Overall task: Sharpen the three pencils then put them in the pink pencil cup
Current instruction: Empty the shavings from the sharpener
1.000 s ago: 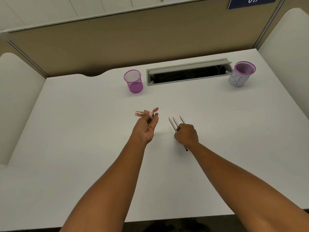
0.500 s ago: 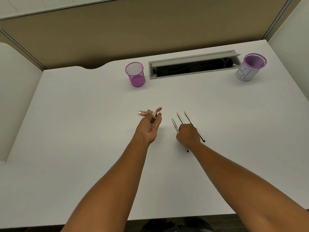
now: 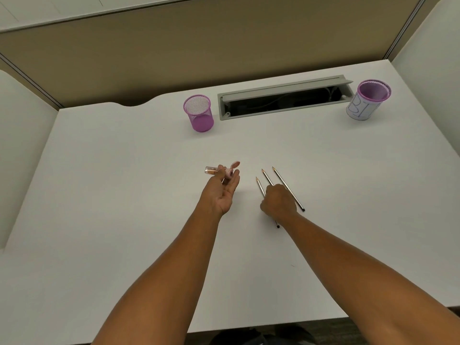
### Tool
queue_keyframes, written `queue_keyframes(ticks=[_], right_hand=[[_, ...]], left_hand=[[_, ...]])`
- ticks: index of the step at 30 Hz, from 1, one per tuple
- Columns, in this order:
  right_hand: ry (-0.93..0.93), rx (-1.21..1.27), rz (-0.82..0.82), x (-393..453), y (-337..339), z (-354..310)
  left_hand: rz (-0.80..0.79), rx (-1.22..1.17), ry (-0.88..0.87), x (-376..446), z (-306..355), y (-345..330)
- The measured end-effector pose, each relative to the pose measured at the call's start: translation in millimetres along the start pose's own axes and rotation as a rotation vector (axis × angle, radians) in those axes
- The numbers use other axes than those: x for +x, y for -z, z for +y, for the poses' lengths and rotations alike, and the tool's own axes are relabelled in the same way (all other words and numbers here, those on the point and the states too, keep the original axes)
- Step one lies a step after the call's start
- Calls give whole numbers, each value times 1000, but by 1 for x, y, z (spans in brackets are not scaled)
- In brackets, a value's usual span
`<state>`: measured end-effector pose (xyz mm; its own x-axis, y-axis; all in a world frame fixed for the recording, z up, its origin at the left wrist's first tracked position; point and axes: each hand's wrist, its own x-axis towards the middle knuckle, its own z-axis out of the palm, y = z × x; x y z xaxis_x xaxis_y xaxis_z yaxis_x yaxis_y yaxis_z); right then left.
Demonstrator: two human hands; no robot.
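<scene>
My left hand (image 3: 222, 192) is palm up above the white desk (image 3: 124, 195), fingertips pinching a pink pencil sharpener (image 3: 227, 171) with a clear shavings tube and its lid flipped open. My right hand (image 3: 278, 201) rests knuckles up on the desk, fingers curled over two pencils: the left pencil (image 3: 259, 184) and the middle pencil (image 3: 266, 176), whose tips poke out ahead of it. A third pencil (image 3: 288, 189) lies free on the desk just right of that hand. The pink mesh pencil cup (image 3: 198, 113) stands upright at the back, left of centre.
A grey cable hatch (image 3: 283, 89) is open in the desk behind the pencils. A purple-rimmed cup with a white label (image 3: 368, 100) stands at the back right. White side panels flank the desk, and a tan partition runs along the back.
A second ago my right hand held all three pencils fanned out. The rightmost one now lies free on the desk beside it. My left hand has kept still with the sharpener.
</scene>
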<state>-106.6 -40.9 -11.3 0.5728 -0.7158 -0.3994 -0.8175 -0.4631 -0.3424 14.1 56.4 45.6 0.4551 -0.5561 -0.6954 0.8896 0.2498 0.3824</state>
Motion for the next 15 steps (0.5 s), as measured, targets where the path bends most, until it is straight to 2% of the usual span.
queue_keyframes(ticks=[5, 9, 15], right_hand=[[-3, 52, 41, 0, 10, -2], [26, 216, 104, 5, 28, -12], [265, 449, 56, 4, 71, -36]], left_hand=[[5, 26, -3, -1, 1, -5], [55, 9, -1, -4, 0, -12], [112, 107, -8, -8, -2, -25]])
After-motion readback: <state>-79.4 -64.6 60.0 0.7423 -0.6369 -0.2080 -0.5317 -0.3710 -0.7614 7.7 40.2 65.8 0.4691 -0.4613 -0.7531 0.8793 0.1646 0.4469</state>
